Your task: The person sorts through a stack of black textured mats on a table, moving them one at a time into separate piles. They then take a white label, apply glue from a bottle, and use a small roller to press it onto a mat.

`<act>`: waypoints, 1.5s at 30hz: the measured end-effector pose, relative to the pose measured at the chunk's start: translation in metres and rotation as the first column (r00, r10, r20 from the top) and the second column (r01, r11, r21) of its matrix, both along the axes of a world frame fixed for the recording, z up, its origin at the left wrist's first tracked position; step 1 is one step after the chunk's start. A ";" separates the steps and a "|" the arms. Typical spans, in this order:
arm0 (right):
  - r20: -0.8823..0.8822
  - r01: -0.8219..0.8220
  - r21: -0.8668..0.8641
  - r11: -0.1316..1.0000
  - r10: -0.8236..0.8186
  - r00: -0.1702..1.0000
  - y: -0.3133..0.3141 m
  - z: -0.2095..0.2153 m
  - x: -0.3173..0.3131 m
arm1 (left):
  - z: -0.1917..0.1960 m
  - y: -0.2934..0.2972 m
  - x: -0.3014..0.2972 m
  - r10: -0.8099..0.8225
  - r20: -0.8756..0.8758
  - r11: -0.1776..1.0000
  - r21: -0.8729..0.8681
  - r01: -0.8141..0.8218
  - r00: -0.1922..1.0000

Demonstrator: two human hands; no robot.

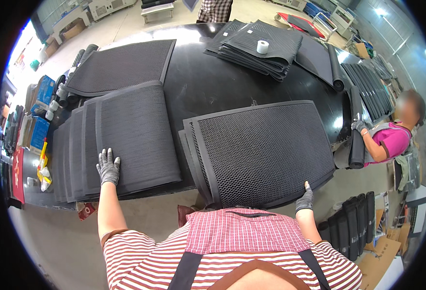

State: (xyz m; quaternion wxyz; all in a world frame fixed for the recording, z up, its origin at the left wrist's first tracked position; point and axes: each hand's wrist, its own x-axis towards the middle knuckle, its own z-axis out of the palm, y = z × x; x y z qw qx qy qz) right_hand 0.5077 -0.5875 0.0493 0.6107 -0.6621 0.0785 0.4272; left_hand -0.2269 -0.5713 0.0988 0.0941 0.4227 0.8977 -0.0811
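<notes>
My left hand [108, 167], in a grey glove, lies flat with fingers spread on a fanned stack of black mats [138, 130]. These mats have a fine ribbed surface and smooth borders. My right hand [305, 200], also gloved, pinches the near right edge of a black mat [266, 150] with a honeycomb pattern. Its thumb rests on top, while the other fingers are partly hidden at the edge. That mat tops a small pile just in front of my body, and the pile's near edge overhangs the table.
A large black table [193, 63] carries another textured mat [123, 66] at the far left. Farther back, a white tape roll [263, 47] sits on a mat pile [242, 55]. At the right, a co-worker [392, 140] in pink holds a rolled mat [357, 140]. Dark rolls [351, 224] stand below right.
</notes>
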 end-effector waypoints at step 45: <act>-0.010 -0.274 -0.153 0.950 0.275 0.961 0.064 -0.065 0.102 | -0.041 0.010 0.292 -0.295 0.462 0.950 0.231 0.208 0.836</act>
